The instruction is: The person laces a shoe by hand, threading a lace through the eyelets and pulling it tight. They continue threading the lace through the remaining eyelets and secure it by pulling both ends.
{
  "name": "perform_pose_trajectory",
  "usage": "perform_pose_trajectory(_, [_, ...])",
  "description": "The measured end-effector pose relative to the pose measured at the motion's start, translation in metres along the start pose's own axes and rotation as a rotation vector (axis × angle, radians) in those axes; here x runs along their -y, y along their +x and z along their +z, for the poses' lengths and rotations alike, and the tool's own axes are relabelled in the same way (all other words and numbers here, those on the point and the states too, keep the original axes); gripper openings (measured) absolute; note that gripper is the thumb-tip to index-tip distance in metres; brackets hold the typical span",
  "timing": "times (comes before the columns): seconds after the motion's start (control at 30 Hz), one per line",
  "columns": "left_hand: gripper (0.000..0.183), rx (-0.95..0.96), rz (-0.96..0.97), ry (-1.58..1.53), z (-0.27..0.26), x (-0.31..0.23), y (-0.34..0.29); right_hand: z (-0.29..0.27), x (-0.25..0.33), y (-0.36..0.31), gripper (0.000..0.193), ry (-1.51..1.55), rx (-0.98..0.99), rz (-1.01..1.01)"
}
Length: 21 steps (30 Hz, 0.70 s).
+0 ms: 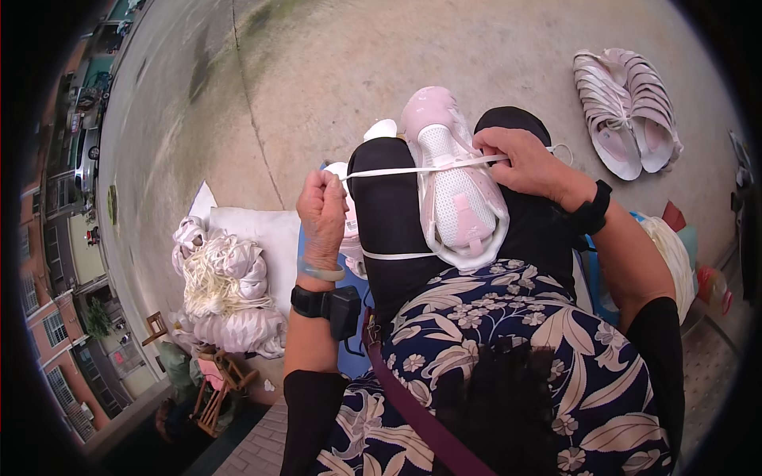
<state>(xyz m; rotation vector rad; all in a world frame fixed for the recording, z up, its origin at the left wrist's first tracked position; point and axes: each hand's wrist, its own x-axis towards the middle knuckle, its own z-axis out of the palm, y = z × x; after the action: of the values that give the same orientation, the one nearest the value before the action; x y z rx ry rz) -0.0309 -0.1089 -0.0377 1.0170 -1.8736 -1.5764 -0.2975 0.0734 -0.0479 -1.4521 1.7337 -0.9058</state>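
Note:
A pink and white shoe upper (467, 202) lies lengthwise between my black-clad thighs, its collar towards me. Across it stretches a flat white shoelace (389, 171), pulled out sideways. My left hand (321, 210) is closed on the lace's left end, beside my left knee. At the upper's right side, my right hand (524, 163) pinches the same lace between thumb and fingers. Another length of lace runs over my left thigh, near the collar. Partly hidden beyond my left leg are more pink and white shoe pieces (352, 238).
Bundled uppers and loose cream laces (222, 274) lie on a white sheet (274, 238) at left. A stack of nested uppers (623, 111) rests on the concrete floor (333, 63) at far right. Pale cords (663, 254) sit beside my right arm. A wooden stool (218, 389) stands lower left.

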Motion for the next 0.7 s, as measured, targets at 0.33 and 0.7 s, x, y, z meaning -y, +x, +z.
perform_pose_trajectory(0.33, [0.013, -0.186, 0.123, 0.806, -0.062, -0.007, -0.026, 0.018, -0.007, -0.013, 0.021, -0.422, -0.329, -0.277])
perform_pose_trajectory(0.7, [0.002, 0.390, 0.643, 0.851, 0.065, -0.041, 0.004, -0.018, -0.006, -0.037, 0.015, -0.497, -0.290, -0.322])
